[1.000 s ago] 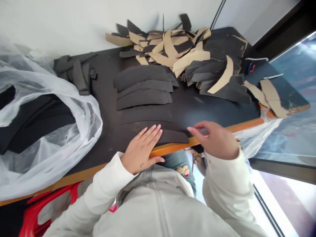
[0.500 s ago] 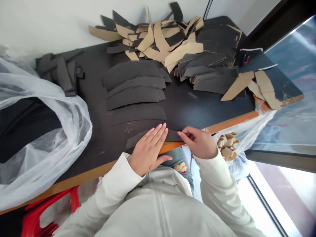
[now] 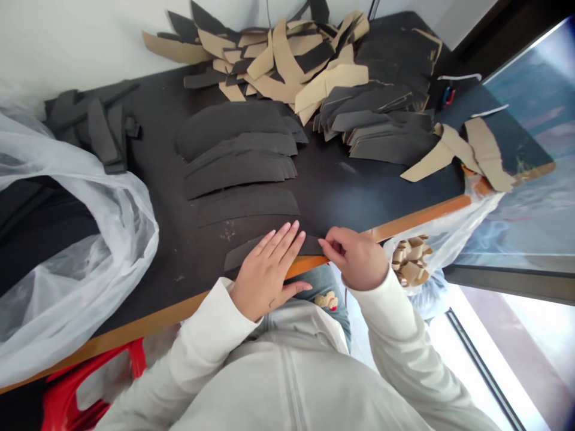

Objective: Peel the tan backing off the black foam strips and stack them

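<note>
Along the orange front edge (image 3: 406,216) of a black-topped workbench (image 3: 341,197), a curved dark strip (image 3: 240,255) is being handled: it is lying flat on the top, with its long side close to the edge. The left hand (image 3: 265,275) is laid open upon the strip, with the fingers spread and pressed down, so that nothing is gripped by this hand and the strip is only held against the top. At the strip's right end, the right hand (image 3: 354,258) is half closed — the end appears to be taken between thumb and forefinger, but the contact is partly hidden, and a firm hold cannot be told. Farther up the top, similar curved strips (image 3: 238,164) are laid in a loose row, one below another. Beyond them, a heap of tan-backed offcuts (image 3: 287,60) is piled by the wall, and a stack of dark pieces (image 3: 381,134) is placed beside it. To the left, a translucent plastic bag (image 3: 76,197) with dark pieces inside is lying over the bench — a bundle of dark bands (image 3: 94,129) is seen just behind it.
</note>
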`<state>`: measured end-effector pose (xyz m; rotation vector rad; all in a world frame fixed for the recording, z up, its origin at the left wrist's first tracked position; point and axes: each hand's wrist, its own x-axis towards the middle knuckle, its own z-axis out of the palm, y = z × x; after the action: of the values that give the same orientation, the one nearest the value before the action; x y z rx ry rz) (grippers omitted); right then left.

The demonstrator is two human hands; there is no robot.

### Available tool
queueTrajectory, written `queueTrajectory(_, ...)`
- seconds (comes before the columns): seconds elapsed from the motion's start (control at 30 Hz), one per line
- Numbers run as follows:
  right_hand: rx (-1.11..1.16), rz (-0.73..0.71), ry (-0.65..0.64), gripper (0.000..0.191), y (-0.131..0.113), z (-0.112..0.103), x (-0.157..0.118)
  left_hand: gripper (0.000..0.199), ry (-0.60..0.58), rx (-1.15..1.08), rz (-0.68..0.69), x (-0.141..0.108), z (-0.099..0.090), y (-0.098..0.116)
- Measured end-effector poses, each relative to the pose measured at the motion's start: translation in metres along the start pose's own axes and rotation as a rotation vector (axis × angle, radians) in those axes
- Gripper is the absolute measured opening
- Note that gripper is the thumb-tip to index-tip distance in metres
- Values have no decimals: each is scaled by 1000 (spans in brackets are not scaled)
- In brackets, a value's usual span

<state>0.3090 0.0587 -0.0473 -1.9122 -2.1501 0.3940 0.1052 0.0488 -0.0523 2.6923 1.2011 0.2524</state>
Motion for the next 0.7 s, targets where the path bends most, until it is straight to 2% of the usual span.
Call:
queueTrajectory(0.2, -237, 51, -5, 48, 9, -11, -5, 86, 1, -37, -12, 0, -1, 0)
queueTrajectory(0.33, -202, 108, 210, 38, 13, -30, -16, 85, 3, -67, -16, 1, 0, 2)
queueTrajectory(0.4, -95, 36, 324, 30, 5, -30, -23, 88, 2, -76, -17, 2, 1, 3)
queueTrajectory(0.47, 3, -95, 347, 31, -8, -19, -29, 92, 10, -79, -24, 3, 3, 5)
queueTrajectory(0.57, 24, -280, 255, 50, -23, 13, -37, 96, 21, -81, 4, -1, 2, 4)
queueTrajectory(0.63, -48, -334, 226, 62, -27, 34, -41, 97, 27, -62, 1, -9, -2, 0)
queueTrajectory(0.7, -129, -346, 236, 69, -27, 48, -43, 97, 45, -11, -68, -23, -7, -4)
